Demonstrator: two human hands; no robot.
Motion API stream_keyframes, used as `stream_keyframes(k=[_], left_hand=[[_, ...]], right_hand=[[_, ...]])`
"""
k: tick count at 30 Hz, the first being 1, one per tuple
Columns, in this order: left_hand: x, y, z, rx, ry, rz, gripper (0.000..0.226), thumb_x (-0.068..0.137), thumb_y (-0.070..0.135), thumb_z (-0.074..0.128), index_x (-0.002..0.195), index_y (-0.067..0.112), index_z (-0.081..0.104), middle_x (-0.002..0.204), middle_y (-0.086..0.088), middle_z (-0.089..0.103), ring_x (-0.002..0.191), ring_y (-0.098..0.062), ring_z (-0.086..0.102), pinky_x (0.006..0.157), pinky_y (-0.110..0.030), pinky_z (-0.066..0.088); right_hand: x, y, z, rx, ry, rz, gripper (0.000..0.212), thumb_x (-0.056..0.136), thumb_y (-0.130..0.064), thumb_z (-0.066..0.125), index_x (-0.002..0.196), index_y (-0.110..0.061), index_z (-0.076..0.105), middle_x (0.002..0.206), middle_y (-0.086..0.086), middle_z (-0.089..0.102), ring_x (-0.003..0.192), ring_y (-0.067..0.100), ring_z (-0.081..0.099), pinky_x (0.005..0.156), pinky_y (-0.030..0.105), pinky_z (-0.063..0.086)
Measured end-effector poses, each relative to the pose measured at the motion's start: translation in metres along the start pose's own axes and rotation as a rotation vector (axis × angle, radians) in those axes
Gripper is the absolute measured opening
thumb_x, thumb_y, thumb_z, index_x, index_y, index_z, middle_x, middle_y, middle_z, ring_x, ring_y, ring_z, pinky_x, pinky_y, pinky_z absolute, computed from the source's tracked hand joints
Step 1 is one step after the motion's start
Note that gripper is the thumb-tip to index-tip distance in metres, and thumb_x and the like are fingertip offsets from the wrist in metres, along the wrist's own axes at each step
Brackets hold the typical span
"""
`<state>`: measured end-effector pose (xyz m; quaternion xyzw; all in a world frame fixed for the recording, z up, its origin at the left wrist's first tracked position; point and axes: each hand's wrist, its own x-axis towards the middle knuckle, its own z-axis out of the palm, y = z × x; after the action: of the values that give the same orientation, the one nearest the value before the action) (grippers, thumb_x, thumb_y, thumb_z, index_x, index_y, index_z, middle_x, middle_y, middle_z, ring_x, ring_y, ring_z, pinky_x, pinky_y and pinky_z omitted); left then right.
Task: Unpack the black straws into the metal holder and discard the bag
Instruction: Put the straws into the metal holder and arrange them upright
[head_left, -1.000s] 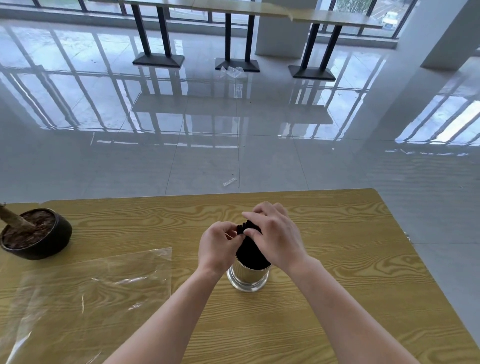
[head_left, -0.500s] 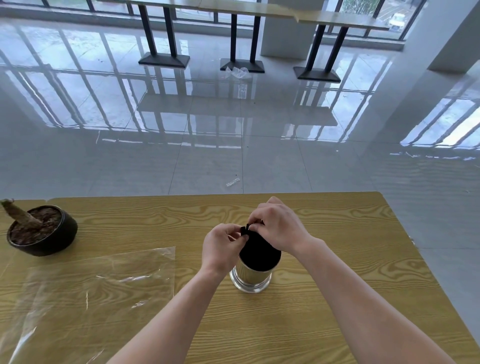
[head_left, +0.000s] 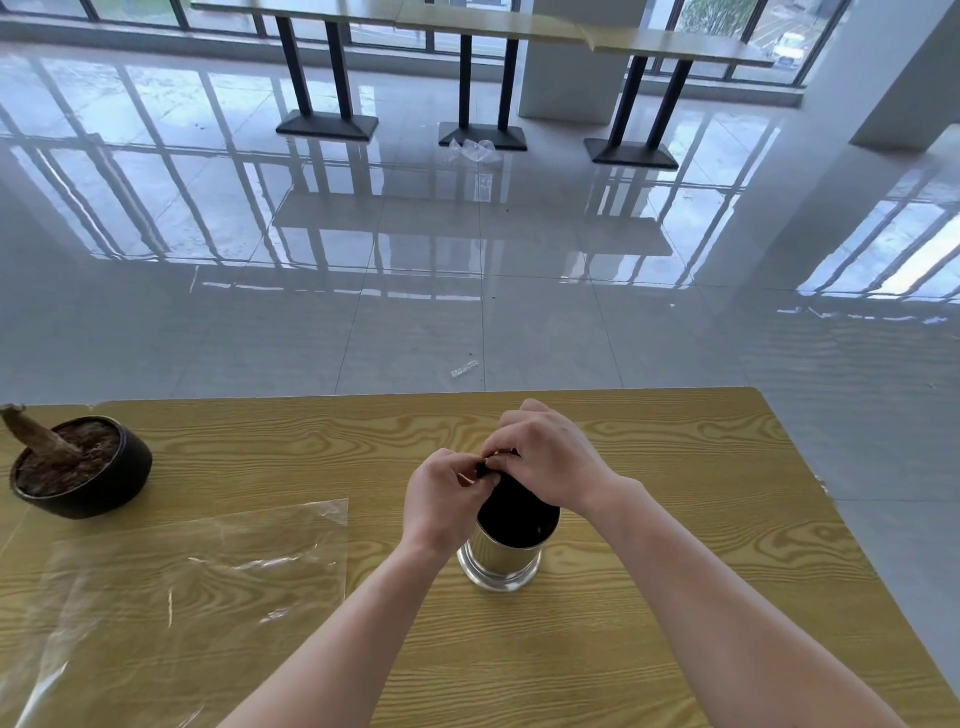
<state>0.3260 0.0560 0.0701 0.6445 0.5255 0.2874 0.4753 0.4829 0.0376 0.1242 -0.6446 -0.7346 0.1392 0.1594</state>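
Hands barely shift: left hand (head_left: 441, 499) and right hand (head_left: 550, 462) keep a pinch grip on the black straws (head_left: 514, 519) standing in the metal holder (head_left: 501, 564). The bag (head_left: 197, 582) lies at 9 o'clock. A sideways pull could topple the metal holder.

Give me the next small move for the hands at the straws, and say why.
Probably release the black straws so they settle loose. The bundle already stands in the metal holder, and the left hand and right hand pinch only its top. The clear bag lies flat on the table, not yet discarded, so a hand needs freeing.
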Motion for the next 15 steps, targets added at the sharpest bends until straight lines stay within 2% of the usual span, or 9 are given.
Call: stream_keyframes(k=[4,8,12,15], left_hand=[[0.0,-0.001,0.0,0.014,0.002,0.009,0.013,0.083,0.024,0.076,0.083,0.037,0.075,0.087,0.007,0.068,0.077,-0.007,0.065,0.071,-0.027,0.056],[0.0,-0.002,0.001,0.049,0.005,0.017,0.016,0.083,0.024,0.076,0.082,0.039,0.072,0.087,0.007,0.068,0.075,-0.007,0.064,0.07,-0.026,0.055],[0.0,-0.004,0.001,0.06,0.009,0.027,0.011,0.084,0.024,0.077,0.086,0.035,0.074,0.086,0.01,0.069,0.074,-0.008,0.065,0.068,-0.025,0.056],[-0.001,-0.006,0.0,0.047,0.001,0.025,0.008,0.084,0.026,0.077,0.09,0.03,0.075,0.084,0.009,0.07,0.076,-0.01,0.066,0.069,-0.026,0.057]], right_hand=[[0.0,0.002,-0.002,0.029,0.064,-0.009,0.009,0.09,-0.027,0.071,0.092,-0.024,0.078,0.087,-0.013,0.069,0.093,0.014,0.05,0.077,0.033,0.049],[0.002,-0.001,-0.009,0.044,0.12,-0.043,0.007,0.089,-0.021,0.072,0.092,-0.019,0.078,0.089,-0.009,0.072,0.094,0.015,0.052,0.08,0.036,0.05],[0.004,-0.006,-0.039,0.063,0.211,-0.066,0.008,0.087,-0.015,0.076,0.094,-0.013,0.079,0.087,-0.002,0.074,0.087,0.016,0.056,0.078,0.03,0.047],[0.001,-0.007,-0.077,0.103,0.319,-0.036,0.01,0.086,-0.014,0.076,0.096,-0.014,0.079,0.082,-0.009,0.068,0.077,0.008,0.057,0.075,0.021,0.043]])
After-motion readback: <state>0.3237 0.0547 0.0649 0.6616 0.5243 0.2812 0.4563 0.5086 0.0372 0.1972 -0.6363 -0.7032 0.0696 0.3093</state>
